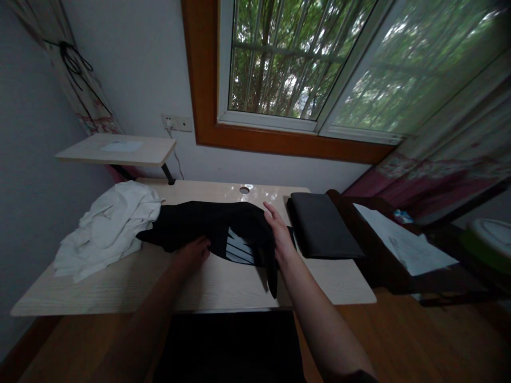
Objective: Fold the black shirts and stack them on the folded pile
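You seem to be arranging the black garment [191, 218] inside the front edge of the surface [223, 290], left hand [194, 255] curled, right hand [279, 234] half-open, both grips unclear; next likely calls for steadying both ends.

Garment [223, 214] between cloth [115, 218] and folder [323, 223]

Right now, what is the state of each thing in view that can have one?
Black cloth: bunched
White cloth: crumpled
Black case: flat, looks closed
Left curtain: tied back
Wall socket: plug inserted
Window: open or shut, cannot tell
Left hand: touching cloth's lower edge, fingers curled
Right hand: against cloth's right side, fingers extended
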### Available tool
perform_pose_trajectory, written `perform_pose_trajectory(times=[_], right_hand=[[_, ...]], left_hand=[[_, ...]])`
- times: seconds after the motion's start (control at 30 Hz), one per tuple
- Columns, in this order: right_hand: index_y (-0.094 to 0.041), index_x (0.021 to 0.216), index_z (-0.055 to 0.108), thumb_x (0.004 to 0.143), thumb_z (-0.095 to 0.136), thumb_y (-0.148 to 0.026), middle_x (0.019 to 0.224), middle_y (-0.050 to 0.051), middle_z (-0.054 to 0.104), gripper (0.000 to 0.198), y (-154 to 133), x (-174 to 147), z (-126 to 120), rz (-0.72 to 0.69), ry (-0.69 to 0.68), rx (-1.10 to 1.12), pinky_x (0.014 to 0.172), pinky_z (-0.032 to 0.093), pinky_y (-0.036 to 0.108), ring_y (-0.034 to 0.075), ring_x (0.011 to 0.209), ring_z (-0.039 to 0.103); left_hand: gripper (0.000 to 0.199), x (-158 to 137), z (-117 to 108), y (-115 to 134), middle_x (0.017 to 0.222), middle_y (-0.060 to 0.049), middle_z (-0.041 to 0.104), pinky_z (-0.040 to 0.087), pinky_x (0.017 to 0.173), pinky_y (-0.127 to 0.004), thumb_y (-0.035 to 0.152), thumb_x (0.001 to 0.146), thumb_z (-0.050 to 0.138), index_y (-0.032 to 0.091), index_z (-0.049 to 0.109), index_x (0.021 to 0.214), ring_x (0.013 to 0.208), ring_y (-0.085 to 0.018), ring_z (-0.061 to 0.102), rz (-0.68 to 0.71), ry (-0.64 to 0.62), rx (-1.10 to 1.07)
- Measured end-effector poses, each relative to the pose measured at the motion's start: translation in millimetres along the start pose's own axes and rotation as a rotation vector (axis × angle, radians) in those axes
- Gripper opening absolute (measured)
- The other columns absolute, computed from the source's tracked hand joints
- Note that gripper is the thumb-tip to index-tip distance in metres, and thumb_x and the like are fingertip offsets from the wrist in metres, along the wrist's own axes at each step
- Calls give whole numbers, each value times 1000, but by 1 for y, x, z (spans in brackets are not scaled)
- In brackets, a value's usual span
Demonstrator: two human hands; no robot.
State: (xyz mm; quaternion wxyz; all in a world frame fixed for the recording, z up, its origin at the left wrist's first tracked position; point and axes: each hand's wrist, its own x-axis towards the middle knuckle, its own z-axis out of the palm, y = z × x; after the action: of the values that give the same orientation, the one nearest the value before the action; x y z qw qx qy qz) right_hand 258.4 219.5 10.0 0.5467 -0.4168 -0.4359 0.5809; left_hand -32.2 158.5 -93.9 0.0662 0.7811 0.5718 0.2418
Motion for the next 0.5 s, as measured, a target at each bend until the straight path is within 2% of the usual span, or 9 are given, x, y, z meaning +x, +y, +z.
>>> perform_pose_trajectory(times=[0.07, 0.1, 0.17, 0.23, 0.3, 0.37, 0.43, 0.5], right_hand=[[-29, 148, 43, 81, 72, -51, 101, 1, 75, 76, -6, 5, -9, -10, 40, 87, 85, 58, 39, 23, 90, 73], [-28, 148, 43, 80, 73, -49, 104, 2, 75, 77, -9, 9, -16, -35, 83, 121, 87, 58, 39, 22, 93, 73], [-28, 144, 46, 80, 73, -44, 112, 3, 73, 71, -14, 18, -31, -105, 195, 168, 92, 57, 40, 21, 98, 72], [-29, 139, 50, 80, 71, -39, 119, 3, 71, 63, -16, 26, -47, -165, 321, 201, 96, 55, 40, 19, 102, 71], [-28, 135, 52, 79, 71, -34, 119, 3, 72, 59, -17, 31, -61, -182, 432, 236, 98, 54, 40, 18, 101, 71], [-26, 133, 51, 78, 72, -31, 116, 4, 73, 59, -14, 31, -71, -193, 492, 261, 98, 53, 41, 18, 101, 71], [-25, 130, 50, 77, 72, -30, 116, 6, 73, 57, -10, 28, -76, -210, 508, 236, 98, 53, 42, 19, 102, 70], [-23, 126, 53, 77, 71, -29, 120, 8, 71, 52, -3, 23, -77, -239, 541, 134, 100, 51, 43, 20, 105, 68]], left_hand=[[19, -1, -2, -4, 98, -7, 70, 53, 72, -35, 23, 85, 57, 26, 71, 97, 82, -24, 65, -94, 40, -14], [16, -1, -5, -7, 91, -7, 68, 52, 73, -37, 23, 83, 58, 26, 70, 93, 81, -25, 64, -132, 100, -23], [10, 0, -14, -15, 84, -7, 62, 51, 81, -41, 22, 79, 57, 24, 64, 85, 86, -28, 60, -172, 289, -56], [8, -1, -25, -25, 88, -8, 58, 48, 88, -44, 18, 77, 53, 22, 57, 82, 94, -28, 57, -199, 534, -106], [10, -3, -35, -35, 92, -7, 54, 46, 91, -43, 16, 77, 47, 22, 52, 84, 97, -26, 54, -259, 750, -158], [12, -7, -41, -45, 95, -6, 53, 44, 94, -43, 16, 79, 43, 22, 50, 87, 98, -24, 52, -330, 901, -207], [11, -11, -42, -51, 97, -6, 55, 44, 94, -41, 19, 83, 41, 22, 49, 91, 98, -22, 54, -363, 949, -297], [10, -12, -41, -54, 97, -5, 57, 46, 93, -39, 24, 87, 40, 22, 48, 93, 96, -21, 56, -359, 920, -407]])
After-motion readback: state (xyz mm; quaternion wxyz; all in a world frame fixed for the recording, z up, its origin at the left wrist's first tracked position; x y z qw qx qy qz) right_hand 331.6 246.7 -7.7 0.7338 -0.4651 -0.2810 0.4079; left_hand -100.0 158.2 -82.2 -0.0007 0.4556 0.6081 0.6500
